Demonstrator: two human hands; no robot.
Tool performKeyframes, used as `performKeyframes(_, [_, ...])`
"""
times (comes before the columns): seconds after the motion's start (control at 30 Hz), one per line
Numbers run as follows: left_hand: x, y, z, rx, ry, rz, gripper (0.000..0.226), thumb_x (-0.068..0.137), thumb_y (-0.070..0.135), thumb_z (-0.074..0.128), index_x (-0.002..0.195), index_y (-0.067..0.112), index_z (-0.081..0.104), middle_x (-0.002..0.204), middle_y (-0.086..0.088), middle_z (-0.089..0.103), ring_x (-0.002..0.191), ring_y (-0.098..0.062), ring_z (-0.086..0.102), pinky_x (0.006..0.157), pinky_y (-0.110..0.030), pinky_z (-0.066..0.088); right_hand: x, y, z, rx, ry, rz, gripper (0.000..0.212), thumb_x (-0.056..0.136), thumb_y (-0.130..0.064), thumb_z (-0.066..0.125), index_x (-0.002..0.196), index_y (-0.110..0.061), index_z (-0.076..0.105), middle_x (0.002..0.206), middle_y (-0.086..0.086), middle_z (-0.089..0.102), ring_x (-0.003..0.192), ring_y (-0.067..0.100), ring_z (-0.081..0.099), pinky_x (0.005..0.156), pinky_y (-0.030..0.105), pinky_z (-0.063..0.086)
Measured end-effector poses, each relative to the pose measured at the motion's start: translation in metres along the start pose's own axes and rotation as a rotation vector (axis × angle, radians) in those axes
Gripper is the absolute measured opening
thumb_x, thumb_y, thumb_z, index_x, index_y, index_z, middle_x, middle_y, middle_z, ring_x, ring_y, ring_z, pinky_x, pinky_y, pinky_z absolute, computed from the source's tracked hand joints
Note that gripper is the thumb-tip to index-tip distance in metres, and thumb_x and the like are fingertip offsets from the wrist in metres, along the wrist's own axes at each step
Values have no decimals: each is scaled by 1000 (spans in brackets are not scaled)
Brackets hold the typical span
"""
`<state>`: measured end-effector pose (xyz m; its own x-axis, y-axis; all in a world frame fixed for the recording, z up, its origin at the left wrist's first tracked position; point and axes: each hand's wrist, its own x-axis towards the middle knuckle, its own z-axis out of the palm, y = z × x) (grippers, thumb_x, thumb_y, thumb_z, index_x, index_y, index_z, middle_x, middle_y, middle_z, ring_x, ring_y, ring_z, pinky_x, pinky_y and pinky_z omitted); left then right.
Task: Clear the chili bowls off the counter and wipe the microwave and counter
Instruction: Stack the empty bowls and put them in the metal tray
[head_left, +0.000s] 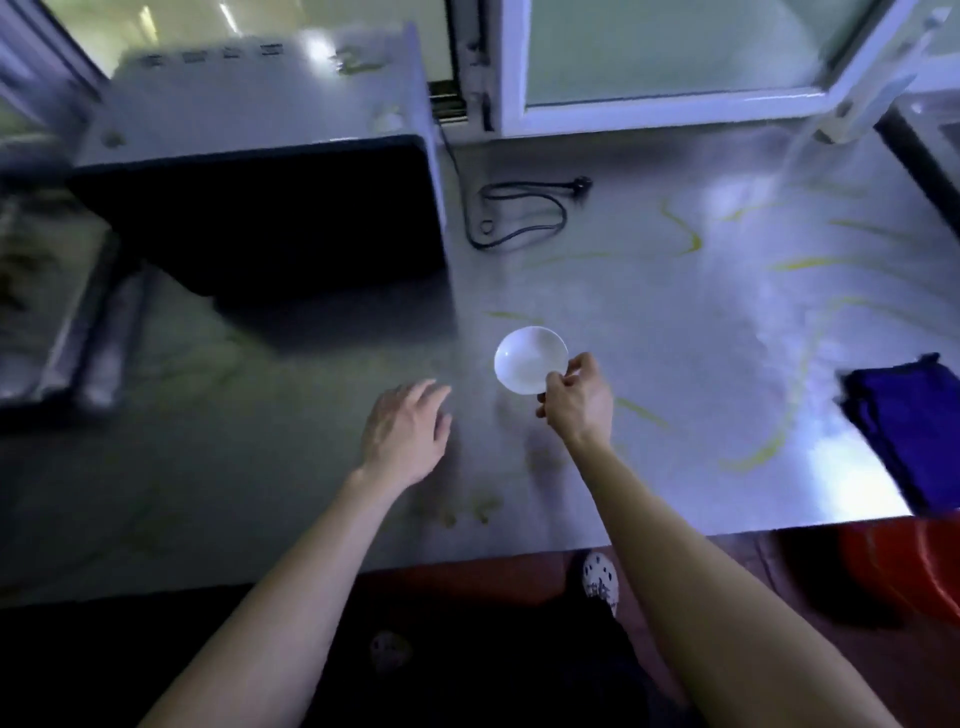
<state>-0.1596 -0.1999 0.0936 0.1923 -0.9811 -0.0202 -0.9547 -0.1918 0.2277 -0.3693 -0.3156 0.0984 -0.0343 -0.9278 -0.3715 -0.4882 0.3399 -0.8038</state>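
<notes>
**Forearms out over the worktop, bowl pinched in the right hand**

Forearms reach forward from the near edge of the worktop (649, 312), the left one ending short of the right.

At far left the microwave (260, 156) stands on the worktop with its dark door facing the person. Its power cord (519, 213) lies looped and unplugged just to its right.

In front of the microwave's near right corner, the left hand (408, 434) hovers palm down. Its fingers are spread and relaxed and it holds nothing.

Just right of it is a small white bowl (527, 356), whose inside looks bare, though the picture is soft. The right hand (576, 397) pinches the bowl's near right rim between thumb and curled fingers. The bowl tips a little toward the camera; whether its foot touches the surface I cannot tell.

Yellow-green smears (753, 457) streak the steel further right. A blue cloth (909, 426) lies at the worktop's right edge, well apart from both hands. A red basin (909, 566) sits below that edge.

The relation that matters: the bowl lies forward and left of the hand holding it, between the two hands, so carrying it off falls to the right arm. The cloth is on the right side too, nearer the right hand than the left. Wiping probably waits until that hand has put the bowl down.
</notes>
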Motion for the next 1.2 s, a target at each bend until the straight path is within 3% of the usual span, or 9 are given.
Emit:
performKeyframes(0.13, [-108, -167, -39, -75, 29, -265, 54, 99, 44, 43, 138, 14, 66, 140, -12, 66, 129, -37, 63, 108, -50, 54, -83, -63, 138, -3, -169, -112, 11, 91, -16, 51, 102, -15, 52, 91, 9, 72, 57, 29, 75, 56, 47, 64])
performKeyframes(0.23, [-185, -274, -77, -22, 111, -386, 46, 98, 36, 53, 134, 11, 68, 135, -14, 68, 118, -39, 68, 99, -51, 57, -150, -107, 239, 21, -303, -176, 10, 95, -14, 51, 105, -13, 54, 95, 8, 72, 53, 22, 74, 49, 34, 59])
performKeyframes(0.37, [-248, -379, -113, 18, 158, -491, 45, 97, 33, 56, 131, 7, 70, 127, -17, 71, 111, -42, 71, 96, -52, 59, -220, -146, 338, -29, -419, -208, 5, 93, -15, 51, 96, -19, 52, 93, 13, 76, 49, 19, 73, 53, 35, 61])
performKeyframes(0.53, [-253, -473, -126, 21, -1, -561, 50, 95, 29, 75, 140, 9, 65, 135, -17, 67, 122, -41, 67, 105, -51, 54, -251, -176, 422, -101, -475, -240, 15, 93, -13, 50, 107, -13, 56, 95, 15, 76, 47, 16, 71, 43, 26, 51])
performKeyframes(0.67, [-235, -533, -131, 79, -272, -593, 74, 94, 49, 74, 157, 21, 49, 156, -10, 54, 142, -34, 54, 118, -48, 44, -254, -205, 486, -91, -460, -239, 16, 94, -13, 51, 110, -12, 55, 94, 10, 73, 54, 20, 74, 42, 28, 52])
performKeyframes(0.77, [-220, -566, -144, 109, -348, -561, 99, 85, 55, 83, 166, 27, 36, 164, -9, 44, 150, -30, 45, 120, -45, 41, -242, -229, 546, -96, -429, -328, 10, 94, -17, 52, 103, -16, 54, 88, 0, 71, 68, 25, 76, 63, 41, 62])
performKeyframes(0.9, [-194, -618, -146, 131, -481, -465, 134, 68, 54, 96, 172, 34, 14, 180, -7, 11, 165, -28, 20, 128, -47, 31, -213, -262, 631, -205, -398, -380, 12, 92, -21, 54, 104, -23, 52, 102, 10, 76, 92, 33, 71, 78, 39, 55])
performKeyframes(1.0, [-186, -630, -142, 74, -507, -461, 143, 62, 52, 101, 172, 38, 11, 182, -5, 1, 167, -27, 11, 129, -44, 28, -190, -285, 669, -347, -417, -428, 17, 94, -15, 52, 111, -14, 56, 104, 18, 70, 93, 38, 63, 72, 36, 42])
performKeyframes(1.2, [-185, -634, -141, 116, -500, -414, 142, 65, 60, 96, 172, 38, 6, 182, -5, 1, 167, -29, 12, 127, -43, 34, -169, -309, 704, -754, -498, -521, 31, 94, -5, 52, 122, -7, 64, 122, 18, 66, 110, 38, 66, 85, 39, 55])
